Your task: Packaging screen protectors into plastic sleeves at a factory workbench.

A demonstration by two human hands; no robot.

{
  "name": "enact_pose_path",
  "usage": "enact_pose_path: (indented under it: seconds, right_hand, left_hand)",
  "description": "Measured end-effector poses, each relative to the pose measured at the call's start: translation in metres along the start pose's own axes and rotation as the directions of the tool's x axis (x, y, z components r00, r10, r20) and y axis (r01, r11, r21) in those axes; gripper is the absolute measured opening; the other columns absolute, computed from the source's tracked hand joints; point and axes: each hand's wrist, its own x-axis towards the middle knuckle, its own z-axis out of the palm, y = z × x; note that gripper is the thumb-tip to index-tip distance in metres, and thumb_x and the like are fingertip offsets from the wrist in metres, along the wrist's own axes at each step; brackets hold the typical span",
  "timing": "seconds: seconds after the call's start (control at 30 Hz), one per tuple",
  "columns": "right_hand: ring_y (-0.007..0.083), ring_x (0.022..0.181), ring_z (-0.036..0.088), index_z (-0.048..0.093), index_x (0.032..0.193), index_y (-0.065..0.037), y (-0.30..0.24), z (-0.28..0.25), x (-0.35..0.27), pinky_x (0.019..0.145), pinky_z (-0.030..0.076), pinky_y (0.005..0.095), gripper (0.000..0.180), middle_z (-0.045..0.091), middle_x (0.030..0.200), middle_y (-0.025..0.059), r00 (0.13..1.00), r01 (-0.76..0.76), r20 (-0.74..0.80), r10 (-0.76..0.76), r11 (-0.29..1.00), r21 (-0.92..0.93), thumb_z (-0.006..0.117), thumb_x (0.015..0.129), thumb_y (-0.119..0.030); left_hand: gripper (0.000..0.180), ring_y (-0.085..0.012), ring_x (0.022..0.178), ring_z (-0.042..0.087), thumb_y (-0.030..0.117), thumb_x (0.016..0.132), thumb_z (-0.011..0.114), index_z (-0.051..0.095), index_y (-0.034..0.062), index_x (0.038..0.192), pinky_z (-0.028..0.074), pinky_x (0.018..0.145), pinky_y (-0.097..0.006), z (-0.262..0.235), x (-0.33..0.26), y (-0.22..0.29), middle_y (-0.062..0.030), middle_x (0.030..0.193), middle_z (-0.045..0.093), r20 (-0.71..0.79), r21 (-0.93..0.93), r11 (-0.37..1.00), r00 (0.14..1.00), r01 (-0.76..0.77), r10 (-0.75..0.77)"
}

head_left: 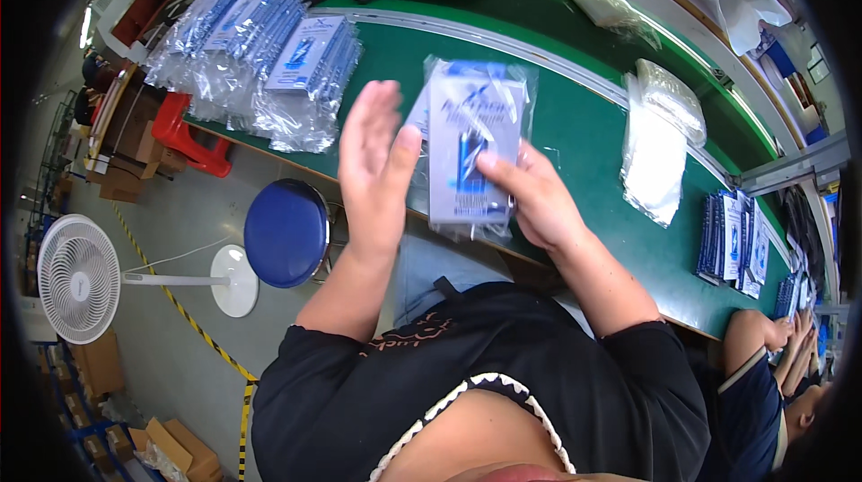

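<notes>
My right hand (541,195) grips a small bundle of flat blue-and-white printed packages (446,172) in clear plastic bags, thumb on the front face and fingers behind. The bundle is held upright above the near edge of the green worktable (575,136). Behind the front package, another one sticks out tilted on the left. My left hand (373,154) is open just left of the bundle, its fingers spread upward and slightly blurred. I cannot tell whether its thumb touches the package behind. Several stacks of similar bagged packages (310,56) lie at the table's left end.
Clear and white plastic bags (654,159) lie on the right part of the table. Farther right are more packages (732,244), with a co-worker's arm (752,338) beyond. A blue round stool (287,232), a red stool (190,136) and a white fan (79,277) stand at the left.
</notes>
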Motion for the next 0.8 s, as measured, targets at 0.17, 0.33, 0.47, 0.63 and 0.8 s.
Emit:
enact_pose_path:
  seconds: [0.17,0.33,0.47,0.63,0.8]
  right_hand:
    - [0.012,0.098,0.059,0.054,0.121,0.002,0.019,-0.021,-0.035,0.088,0.048,0.0285,0.037,0.063,0.109,0.0063,0.992,-0.127,0.004,0.127,0.99,-0.064,0.064,0.091,-0.017]
    - [0.0127,0.094,0.061,0.053,0.121,0.003,0.031,-0.027,-0.054,0.084,0.049,0.0276,0.04,0.063,0.107,0.0071,0.991,-0.126,-0.052,0.124,0.991,-0.048,0.066,0.089,-0.017]
    - [0.0168,0.08,0.066,0.054,0.115,0.002,0.02,-0.028,-0.064,0.067,0.055,0.0285,0.033,0.067,0.097,0.0123,0.94,-0.34,-0.003,0.342,0.933,-0.115,0.066,0.089,-0.014]
    - [0.0183,0.077,0.067,0.056,0.111,0.003,0.028,-0.04,-0.072,0.062,0.058,0.0297,0.026,0.068,0.092,0.0133,0.967,-0.254,0.03,0.254,0.967,-0.004,0.064,0.088,-0.008]
    - [0.0177,0.075,0.067,0.056,0.11,0.003,0.029,-0.033,-0.078,0.062,0.057,0.029,0.026,0.068,0.091,0.0124,0.982,-0.176,-0.062,0.18,0.982,0.064,0.064,0.087,-0.006]
  left_hand:
    - [0.028,-0.0151,0.094,0.063,0.01,0.089,0.064,0.059,-0.0015,0.114,0.051,0.083,-0.03,0.023,-0.021,-0.012,-0.0083,0.104,0.066,0.379,-0.328,0.688,0.758,0.647,-0.531]
    - [0.025,-0.0137,0.091,0.064,0.009,0.089,0.064,0.06,-0.0003,0.112,0.051,0.079,-0.029,0.031,-0.028,-0.017,-0.007,0.102,0.066,0.275,-0.38,0.69,0.788,0.616,-0.552]
    - [0.028,-0.0134,0.091,0.063,0.011,0.09,0.065,0.058,0.0002,0.115,0.051,0.08,-0.029,0.029,-0.026,-0.016,-0.0067,0.103,0.065,0.243,-0.398,0.697,0.801,0.597,-0.547]
    - [0.029,-0.0143,0.096,0.063,0.016,0.093,0.06,0.057,-0.0003,0.117,0.051,0.083,-0.03,0.034,-0.039,-0.023,-0.0085,0.107,0.064,0.373,-0.431,0.613,0.749,0.663,-0.548]
    - [0.036,-0.0224,0.105,0.061,0.017,0.098,0.049,0.047,-0.0039,0.128,0.051,0.089,-0.035,0.034,-0.047,-0.028,-0.0154,0.115,0.061,0.414,-0.393,0.626,0.738,0.673,-0.533]
